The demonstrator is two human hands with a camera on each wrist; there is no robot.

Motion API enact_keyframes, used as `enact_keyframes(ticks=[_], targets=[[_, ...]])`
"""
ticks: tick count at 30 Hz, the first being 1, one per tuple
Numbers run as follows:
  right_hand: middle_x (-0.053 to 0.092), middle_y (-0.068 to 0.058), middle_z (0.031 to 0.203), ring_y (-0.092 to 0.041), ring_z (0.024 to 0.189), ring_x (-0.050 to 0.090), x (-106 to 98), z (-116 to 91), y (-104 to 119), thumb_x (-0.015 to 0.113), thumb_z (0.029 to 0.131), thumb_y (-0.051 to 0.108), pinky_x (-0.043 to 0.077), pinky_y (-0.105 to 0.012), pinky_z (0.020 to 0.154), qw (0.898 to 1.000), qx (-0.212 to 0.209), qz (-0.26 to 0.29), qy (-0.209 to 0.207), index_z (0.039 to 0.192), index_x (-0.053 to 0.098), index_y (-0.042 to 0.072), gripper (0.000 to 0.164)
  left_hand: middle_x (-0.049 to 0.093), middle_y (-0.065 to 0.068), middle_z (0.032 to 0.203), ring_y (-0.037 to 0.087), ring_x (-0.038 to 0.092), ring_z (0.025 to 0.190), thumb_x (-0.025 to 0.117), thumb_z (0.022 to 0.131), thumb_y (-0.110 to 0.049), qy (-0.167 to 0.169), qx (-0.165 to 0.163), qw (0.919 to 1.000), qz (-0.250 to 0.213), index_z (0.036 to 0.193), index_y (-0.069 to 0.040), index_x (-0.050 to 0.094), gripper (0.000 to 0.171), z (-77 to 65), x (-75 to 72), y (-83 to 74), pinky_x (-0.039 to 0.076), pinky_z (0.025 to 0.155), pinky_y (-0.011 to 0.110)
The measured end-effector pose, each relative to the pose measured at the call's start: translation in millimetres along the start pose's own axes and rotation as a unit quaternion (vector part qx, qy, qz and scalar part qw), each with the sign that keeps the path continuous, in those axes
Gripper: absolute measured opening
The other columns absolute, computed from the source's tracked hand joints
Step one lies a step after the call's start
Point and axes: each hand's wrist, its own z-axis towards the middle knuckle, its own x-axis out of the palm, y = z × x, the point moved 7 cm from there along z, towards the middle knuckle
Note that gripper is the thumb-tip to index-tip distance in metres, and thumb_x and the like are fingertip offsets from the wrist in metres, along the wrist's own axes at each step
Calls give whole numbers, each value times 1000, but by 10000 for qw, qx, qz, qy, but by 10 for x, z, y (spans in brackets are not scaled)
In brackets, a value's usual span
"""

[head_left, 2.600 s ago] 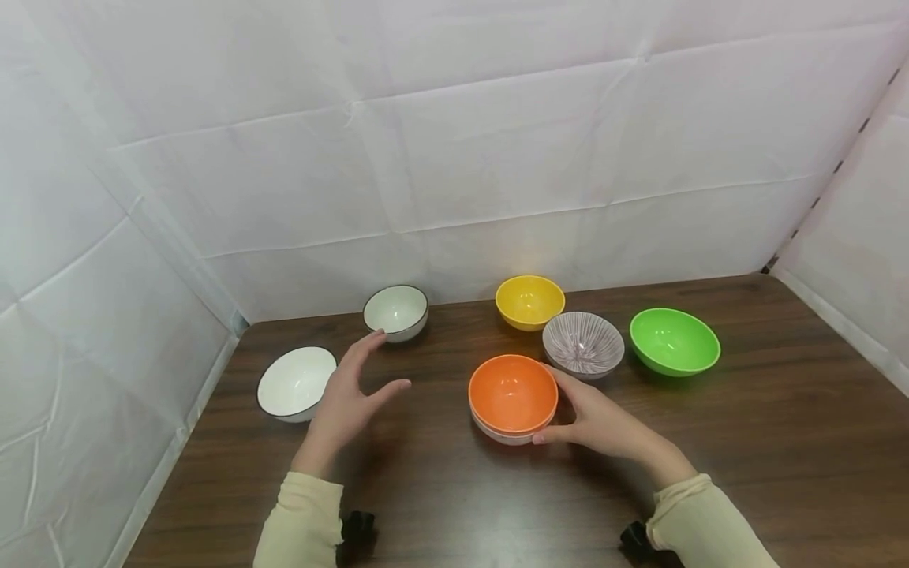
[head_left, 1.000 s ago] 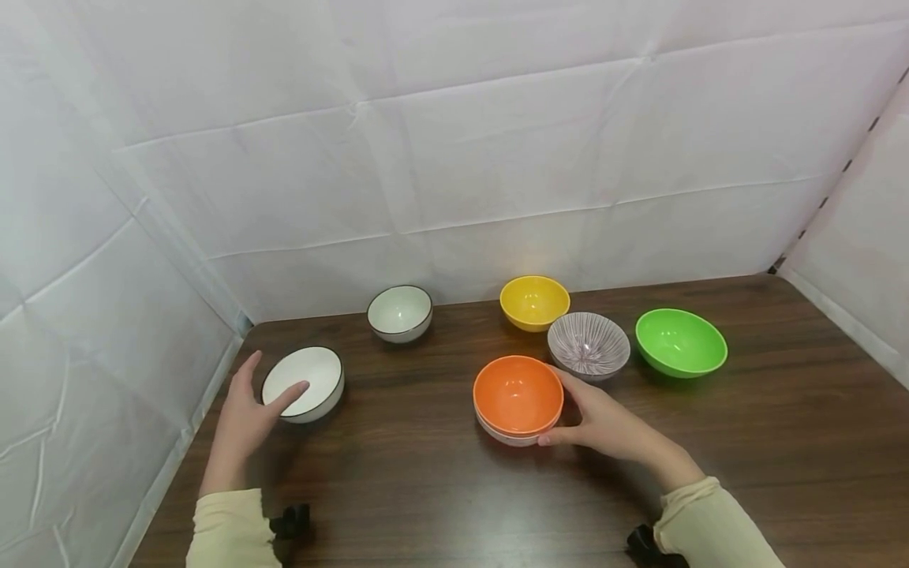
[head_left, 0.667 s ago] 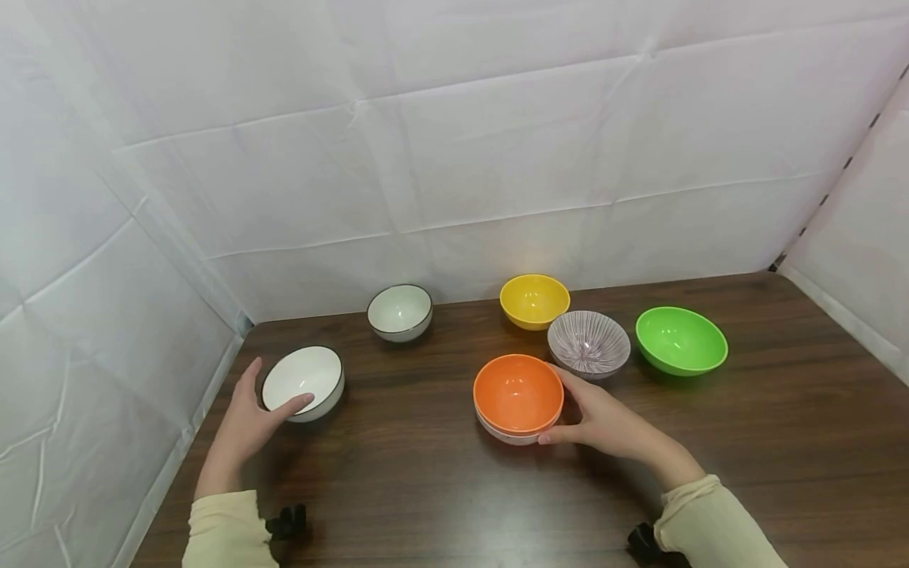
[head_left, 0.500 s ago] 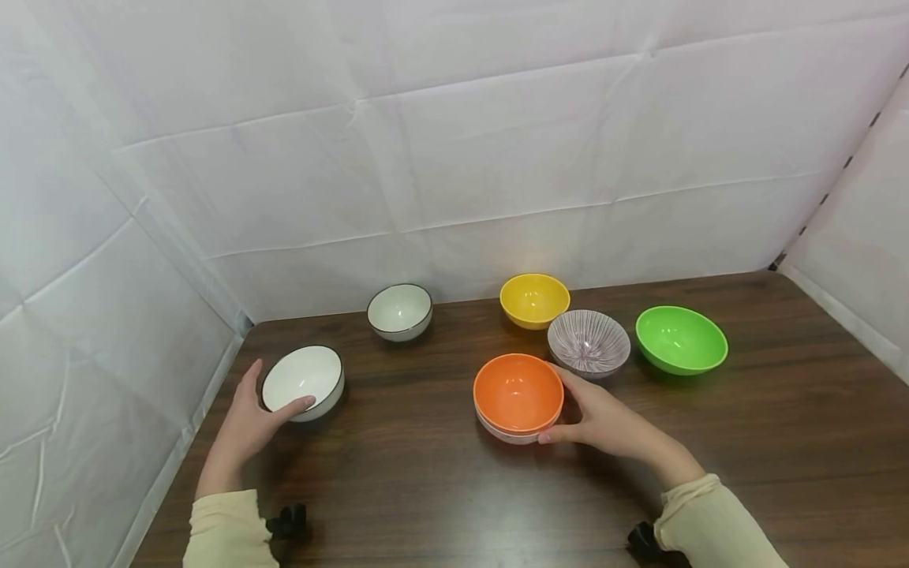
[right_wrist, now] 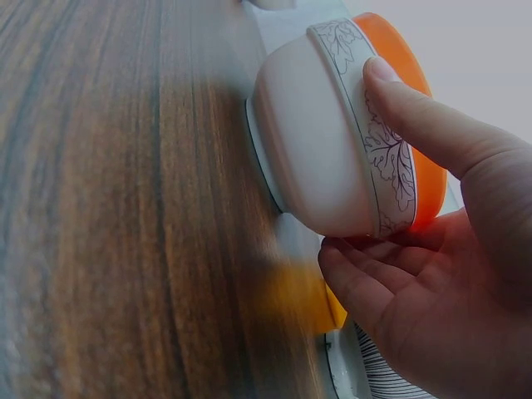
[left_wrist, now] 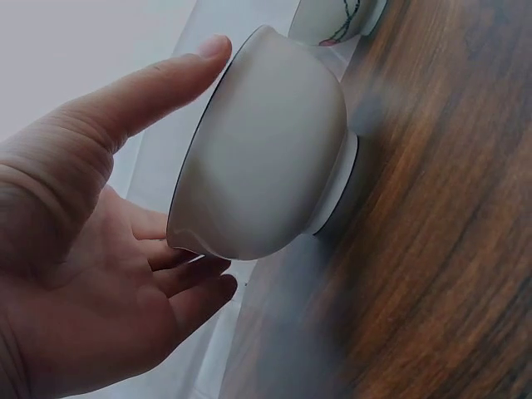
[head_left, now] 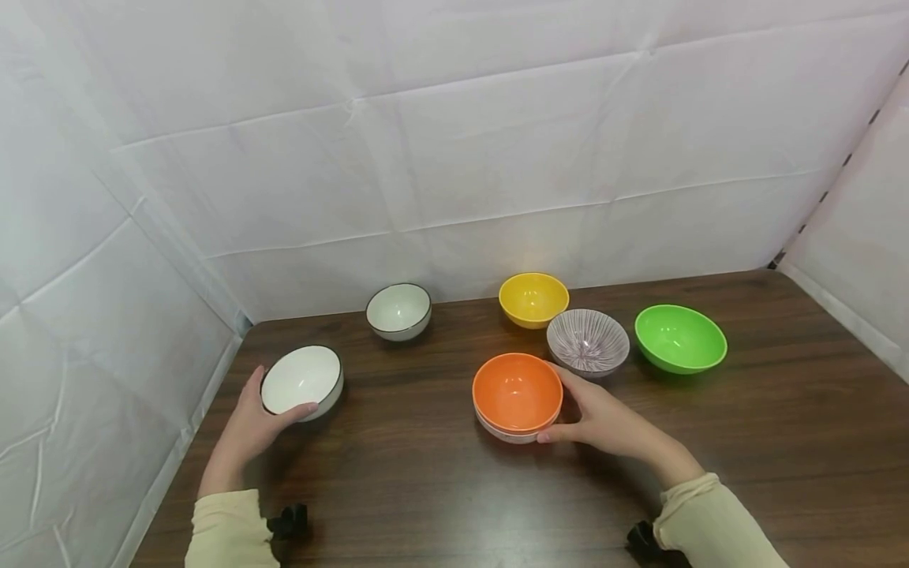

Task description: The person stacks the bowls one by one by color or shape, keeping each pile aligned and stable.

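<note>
At the left of the table, my left hand [head_left: 248,422] spans a white bowl with a dark rim [head_left: 301,379]. The left wrist view has the thumb at the rim of this bowl [left_wrist: 266,150] and the other fingers curled by its far wall, partly hidden. The bowl's foot is down on the table. My right hand [head_left: 604,418] grips two nested bowls from the right: an orange bowl [head_left: 517,390] sits inside a white bowl with a leaf-patterned band [right_wrist: 312,137]. In the right wrist view, the thumb presses that band and the fingers reach under the side.
Along the back stand a small pale bowl with a dark rim [head_left: 398,309] and a yellow bowl [head_left: 533,298]. A purple-striped bowl [head_left: 588,341] lies close behind the right hand, with a green bowl [head_left: 680,339] further right. White sheeting [head_left: 440,158] walls the dark wooden table [head_left: 426,497].
My left hand has moved left from between the two dark-rimmed bowls to the nearer one, and its thumb has come down to the rim. The right hand keeps its hold on the nested bowls.
</note>
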Motion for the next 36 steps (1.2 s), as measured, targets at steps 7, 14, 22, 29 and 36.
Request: enact_keyframes(ticks=[7, 14, 22, 29, 36], targets=[[43, -20, 146, -34, 133, 37, 4, 7, -2, 81, 69, 45, 30, -63, 110, 10000, 43, 6, 2, 145, 33, -1, 101, -2, 44, 149, 56, 7, 136, 75, 79, -31, 133, 135, 9998, -7, 144, 16, -10, 117, -20, 20, -18, 16, 110, 71], [43, -20, 146, -34, 133, 37, 4, 1, -24, 80, 69, 47, 30, -63, 110, 10000, 67, -8, 23, 145, 33, -1, 102, -2, 44, 149, 56, 6, 135, 77, 78, -30, 175, 89, 9998, -17, 145, 15, -11, 119, -6, 43, -4, 17, 110, 72], [43, -19, 146, -33, 133, 37, 1, -3, -20, 81, 68, 45, 30, -62, 110, 10000, 49, 43, 10, 145, 33, -1, 102, 7, 44, 149, 56, 14, 135, 78, 77, -33, -34, 162, 9996, 225, 146, 16, 0, 115, -5, 17, -10, 22, 109, 71], [43, -20, 146, -35, 133, 37, 2, -2, -12, 81, 69, 45, 29, -63, 110, 10000, 15, -16, -13, 145, 33, -1, 101, 15, 44, 147, 55, 20, 133, 79, 75, -33, -230, 264, 9989, 300, 145, 17, 7, 112, -2, 3, -1, 26, 108, 70], [43, -21, 146, -35, 133, 37, 4, -1, -14, 81, 69, 45, 30, -63, 110, 10000, 19, 4, -14, 145, 33, -2, 101, 13, 44, 147, 55, 19, 133, 79, 75, -33, -229, 309, 9989, 256, 145, 16, 6, 113, -10, 7, 5, 25, 107, 70]])
